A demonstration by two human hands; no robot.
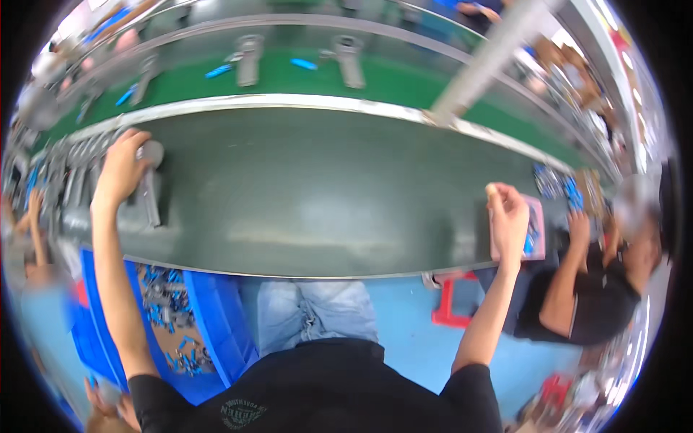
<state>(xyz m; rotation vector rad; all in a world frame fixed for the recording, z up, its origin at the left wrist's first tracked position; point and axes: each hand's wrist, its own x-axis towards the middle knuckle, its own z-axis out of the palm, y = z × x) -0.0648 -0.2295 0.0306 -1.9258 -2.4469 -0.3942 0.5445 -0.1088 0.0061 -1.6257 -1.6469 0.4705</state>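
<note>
At the left end of the dark green bench, my left hand [121,172] is closed around the head end of a grey long-handled part with a round head [150,198]. Its handle points toward the bench's front edge. Several similar grey parts [76,180] lie side by side just left of that hand. On the far right, my right hand [510,220] is above a pink tray [538,249], thumb and fingers pinched together. Whatever is between those fingertips is too small to make out. Small blue pieces [531,234] show in the tray, partly hidden by the hand.
Beyond the bench [303,187], a green conveyor [188,83] carries grey parts and blue pieces behind a pale rail. A slanted post [476,72] rises at the back right. Blue bins [224,325] with small parts stand below left. A co-worker [592,296] sits at the right.
</note>
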